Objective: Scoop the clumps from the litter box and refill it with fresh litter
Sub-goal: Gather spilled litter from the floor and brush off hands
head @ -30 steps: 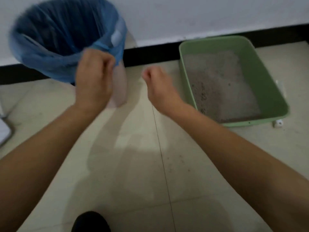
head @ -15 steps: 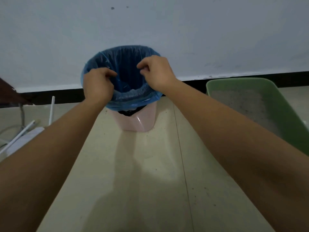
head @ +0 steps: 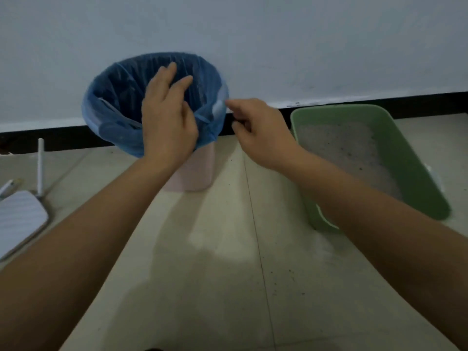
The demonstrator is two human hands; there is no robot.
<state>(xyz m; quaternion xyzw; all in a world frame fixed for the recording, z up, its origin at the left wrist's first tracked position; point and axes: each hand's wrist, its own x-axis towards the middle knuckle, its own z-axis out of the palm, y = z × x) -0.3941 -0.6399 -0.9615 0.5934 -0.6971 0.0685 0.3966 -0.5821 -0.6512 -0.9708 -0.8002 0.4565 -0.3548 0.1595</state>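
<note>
Bin bag (head: 114, 97): thin, limp; take the rim.
Left hand (head: 167, 120): spread on it.
Right hand (head: 263, 133): perhaps pinching rim.

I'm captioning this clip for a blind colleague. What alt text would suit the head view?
Two bare hands are at the blue bag lining a pink bin: the left hand lies over its near rim, fingers reaching across the mouth; the right hand is at its right edge. A green litter box holding grey litter sits to the right.
</note>
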